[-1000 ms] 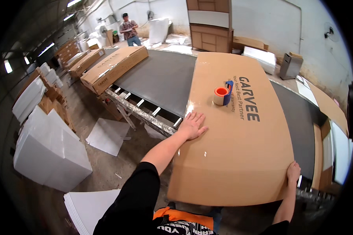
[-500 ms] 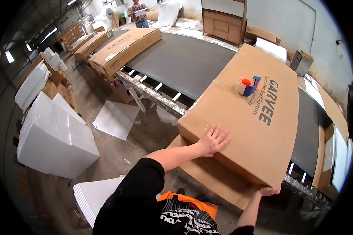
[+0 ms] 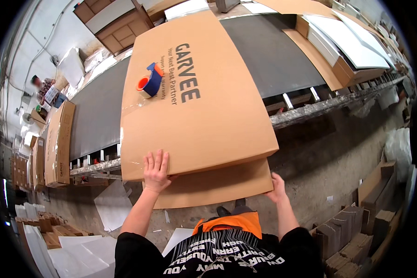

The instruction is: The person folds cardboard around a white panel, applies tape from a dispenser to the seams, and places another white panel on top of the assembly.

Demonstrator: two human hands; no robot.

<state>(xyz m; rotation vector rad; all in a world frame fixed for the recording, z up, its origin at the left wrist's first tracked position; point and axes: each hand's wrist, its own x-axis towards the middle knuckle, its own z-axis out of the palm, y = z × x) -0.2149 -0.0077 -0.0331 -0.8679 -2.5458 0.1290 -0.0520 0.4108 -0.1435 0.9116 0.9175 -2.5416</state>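
A large flat cardboard box (image 3: 227, 116) lies across the conveyor in front of me, its near end jutting over the edge. From that end a wide cardboard flap (image 3: 217, 187) hangs out toward me. My left hand (image 3: 156, 172) lies with fingers spread on the box's near edge, left of its middle. My right hand (image 3: 276, 187) grips the flap at its right corner. On top of the box, toward the left, sits a blue tape dispenser (image 3: 150, 83) with an orange core and a roll of tape.
The dark conveyor belt (image 3: 102, 111) runs left and right beneath the box. To the left is another closed carton (image 3: 60, 143); to the right, an open carton (image 3: 363, 76) with white panels. A person (image 3: 47, 92) stands at the far left. Folded cardboard (image 3: 345, 231) stands low at right.
My view has swung to the right. My right hand has shifted from the box's near right corner onto the flap's corner. My left hand stays on the near edge.
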